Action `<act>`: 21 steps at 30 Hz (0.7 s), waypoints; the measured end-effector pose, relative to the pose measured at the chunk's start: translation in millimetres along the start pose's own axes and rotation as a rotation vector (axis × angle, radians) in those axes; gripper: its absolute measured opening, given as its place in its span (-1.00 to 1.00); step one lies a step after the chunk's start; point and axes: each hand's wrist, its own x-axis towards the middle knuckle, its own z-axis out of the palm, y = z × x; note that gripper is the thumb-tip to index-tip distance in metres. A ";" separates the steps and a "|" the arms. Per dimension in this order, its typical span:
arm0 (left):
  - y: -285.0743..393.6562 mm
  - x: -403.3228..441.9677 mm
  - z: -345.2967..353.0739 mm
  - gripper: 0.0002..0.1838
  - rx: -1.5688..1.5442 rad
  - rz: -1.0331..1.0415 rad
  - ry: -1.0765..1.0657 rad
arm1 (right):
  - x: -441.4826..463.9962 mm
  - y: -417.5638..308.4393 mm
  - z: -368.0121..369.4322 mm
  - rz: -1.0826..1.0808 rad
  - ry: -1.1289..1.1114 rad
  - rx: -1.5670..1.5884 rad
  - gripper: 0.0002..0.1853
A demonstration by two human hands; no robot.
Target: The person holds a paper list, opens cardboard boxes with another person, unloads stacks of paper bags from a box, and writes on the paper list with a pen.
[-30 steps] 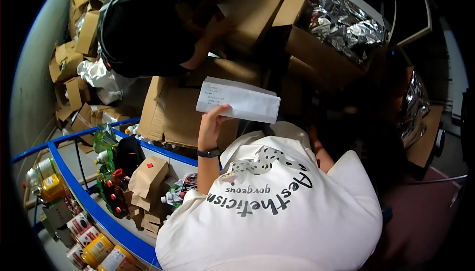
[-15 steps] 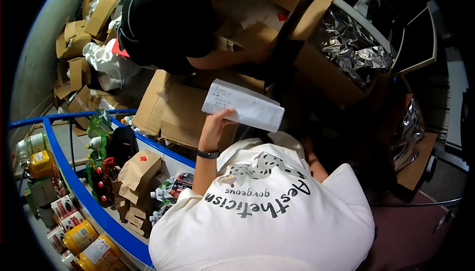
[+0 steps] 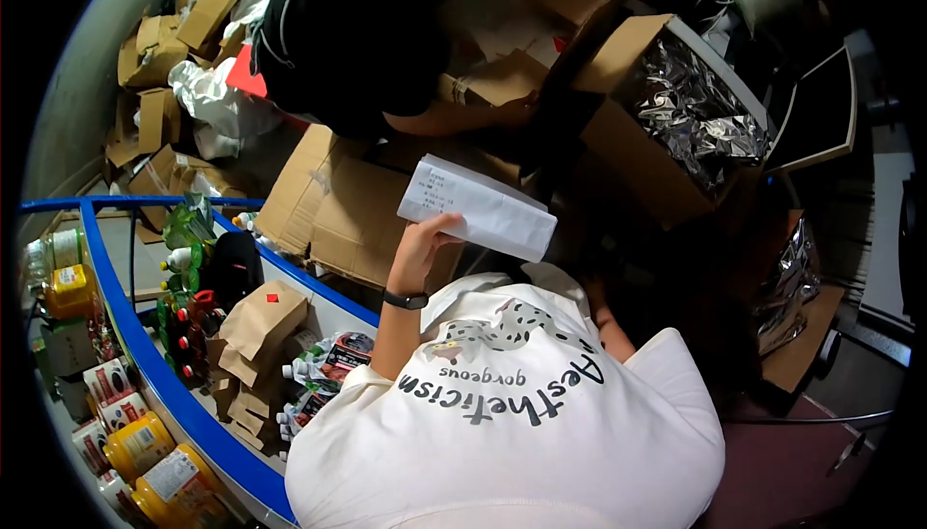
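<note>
My left hand (image 3: pixel 425 247), with a black band (image 3: pixel 406 300) on its wrist, is closed on a folded white paper sheet (image 3: pixel 483 208). The thumb lies over the sheet's lower edge, and small dark writing shows on its left part. An opened cardboard box (image 3: pixel 362 215) lies just beyond this hand. My right forearm (image 3: pixel 610 331) hangs beside the white shirt (image 3: pixel 502 432); its hand is lost in deep shadow, so its fingers cannot be made out.
Another person in black (image 3: pixel 357 37) leans over cartons ahead, one forearm (image 3: pixel 454 118) reaching right. A box with silver foil lining (image 3: pixel 700 114) stands at right. Blue-edged shelving (image 3: pixel 154 365) at left holds bottles, yellow tubs (image 3: pixel 179 481) and a brown paper bag (image 3: pixel 266 320).
The view has shifted slightly, moving the shelving up and the foil-lined box down a little. The other person's forearm has moved slightly right. My left hand keeps hold of the paper.
</note>
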 end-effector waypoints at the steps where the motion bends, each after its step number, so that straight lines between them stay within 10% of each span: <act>1: -0.5 -0.2 -0.6 -0.71 -0.003 -0.002 0.001 | 1.8 -0.4 -2.2 0.023 -0.029 0.063 -0.60; 21: -9.3 -4.7 -7.0 -0.74 -0.042 -0.010 0.011 | -0.7 -18.3 -5.2 0.209 -0.002 0.016 -0.56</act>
